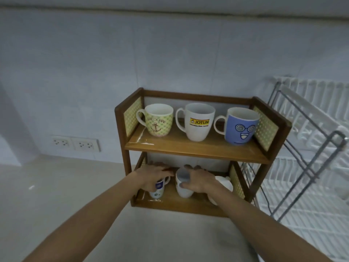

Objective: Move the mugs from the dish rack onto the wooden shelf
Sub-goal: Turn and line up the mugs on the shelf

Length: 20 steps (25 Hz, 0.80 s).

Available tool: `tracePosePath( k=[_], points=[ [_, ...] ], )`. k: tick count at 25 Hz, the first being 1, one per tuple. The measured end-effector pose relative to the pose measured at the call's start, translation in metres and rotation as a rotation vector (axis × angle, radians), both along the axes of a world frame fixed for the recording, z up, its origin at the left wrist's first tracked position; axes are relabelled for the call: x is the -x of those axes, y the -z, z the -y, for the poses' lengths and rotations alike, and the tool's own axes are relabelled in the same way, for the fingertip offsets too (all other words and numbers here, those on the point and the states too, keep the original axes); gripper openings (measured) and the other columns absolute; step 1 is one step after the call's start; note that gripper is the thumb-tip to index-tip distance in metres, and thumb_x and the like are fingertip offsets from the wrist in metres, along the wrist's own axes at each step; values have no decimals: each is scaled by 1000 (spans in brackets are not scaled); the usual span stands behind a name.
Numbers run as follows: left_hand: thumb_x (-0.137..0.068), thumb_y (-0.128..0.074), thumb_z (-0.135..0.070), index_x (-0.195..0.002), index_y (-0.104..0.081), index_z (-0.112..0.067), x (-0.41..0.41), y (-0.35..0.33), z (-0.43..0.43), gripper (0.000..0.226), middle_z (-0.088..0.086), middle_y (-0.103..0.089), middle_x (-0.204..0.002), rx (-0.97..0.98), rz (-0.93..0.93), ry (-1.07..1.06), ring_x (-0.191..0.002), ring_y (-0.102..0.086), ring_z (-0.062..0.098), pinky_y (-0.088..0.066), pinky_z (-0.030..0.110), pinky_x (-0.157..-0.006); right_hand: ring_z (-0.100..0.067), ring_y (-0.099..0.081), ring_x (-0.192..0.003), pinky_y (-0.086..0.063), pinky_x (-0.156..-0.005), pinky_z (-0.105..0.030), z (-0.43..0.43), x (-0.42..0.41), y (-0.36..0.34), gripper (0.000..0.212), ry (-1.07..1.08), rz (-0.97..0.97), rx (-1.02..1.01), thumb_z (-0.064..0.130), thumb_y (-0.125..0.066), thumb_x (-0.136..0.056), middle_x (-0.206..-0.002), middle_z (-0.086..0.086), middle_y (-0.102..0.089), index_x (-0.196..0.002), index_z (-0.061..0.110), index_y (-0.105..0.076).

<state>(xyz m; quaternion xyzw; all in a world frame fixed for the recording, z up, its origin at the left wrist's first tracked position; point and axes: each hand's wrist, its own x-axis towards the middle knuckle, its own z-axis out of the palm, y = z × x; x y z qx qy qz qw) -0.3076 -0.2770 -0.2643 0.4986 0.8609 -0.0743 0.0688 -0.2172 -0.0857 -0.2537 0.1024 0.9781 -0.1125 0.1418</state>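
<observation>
Both hands reaching into the lower tier of the wooden shelf (pixel 196 150). Left hand (pixel 153 173) draped over the top of a small blue-printed mug (pixel 157 190) at the left of that tier, fingers curled down around its rim; contact likely, firmness of hold impossible to tell. Right hand (pixel 198 180) wrapped around a white mug (pixel 183 184) at the middle, thumb on the near wall, fingers over the far rim, mouth upward. Another white cup (pixel 223 183) just right of it, half hidden by the wrist. Upper tier already full: green anchor mug (pixel 159 120), Jotun mug (pixel 197 121), blue face mug (pixel 240 126). Dish rack (pixel 309 140) at the right, seemingly bare of mugs. White mug directly under the right palm, upright; release likely a straight upward-and-near withdrawal, minding the tier overhead.
</observation>
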Motion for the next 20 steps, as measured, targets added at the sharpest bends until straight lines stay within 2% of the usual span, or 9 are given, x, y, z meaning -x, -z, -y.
tracePosePath(
  k=[3,6,9,11,12,14,16,18,20],
  points=[
    [-77,-73,-16,-143,-28,-39,11,17,1,83,0,-35,-149,68,129,-125,-135,-36,25,-41,44,-105,-33,-44,-128,-45,-91,-40,6,23,15,90,-8,77,-65,65,-58,-77,-150,-12,-31,-148,32,-14],
    [-78,-73,-21,-139,-38,-36,14,18,1,72,1,-47,-141,-8,182,-215,-127,-47,23,-46,40,-100,-33,-49,-118,-47,-82,-39,6,33,16,81,-59,49,-57,49,-68,-77,-136,-11,-41,-141,30,-22],
    [-84,-59,-54,-130,-50,-25,13,12,-6,55,6,-60,-126,86,108,-333,-105,-60,22,-50,35,-88,-32,-44,-122,-49,-93,-45,0,37,7,82,-249,144,39,19,-76,-74,-140,-9,-37,-140,30,-28],
    [-85,-41,-70,-122,-55,-20,15,3,-13,64,9,-64,-118,108,166,-484,-90,-62,21,-46,31,-78,-31,-37,-130,-46,-98,-48,-4,38,3,76,-357,175,68,8,-73,-73,-145,-6,-31,-135,30,-37],
    [-84,-39,-72,-123,-55,-19,16,-3,-14,69,9,-63,-121,128,168,-533,-95,-63,22,-46,31,-80,-31,-32,-134,-43,-101,-48,-4,40,3,68,-352,170,92,10,-71,-75,-149,-4,-25,-132,32,-40],
    [-82,-52,-65,-136,-47,-19,23,-12,-13,71,7,-52,-138,200,151,-500,-120,-53,26,-45,36,-96,-32,-28,-137,-39,-103,-47,-4,42,4,60,-250,136,91,32,-67,-80,-154,-3,-19,-133,37,-39],
    [-82,-68,-43,-147,-32,-28,24,-17,-11,76,2,-37,-152,219,255,-389,-137,-36,26,-36,40,-107,-34,-39,-129,-42,-95,-42,-3,41,8,73,-219,129,-71,53,-65,-79,-149,-8,-31,-140,39,-28],
    [-83,-71,-28,-146,-32,-32,24,-16,-8,75,-2,-33,-154,183,286,-323,-141,-29,24,-32,39,-109,-33,-44,-126,-43,-94,-40,-3,42,10,83,-241,137,-138,52,-69,-77,-144,-11,-38,-145,35,-23],
    [-83,-70,-36,-144,-36,-34,24,-14,-6,70,-2,-35,-153,106,229,-347,-140,-29,25,-32,41,-110,-32,-44,-125,-44,-97,-39,-4,42,8,84,-264,136,-101,43,-72,-78,-143,-13,-39,-146,33,-25]
  ],
)
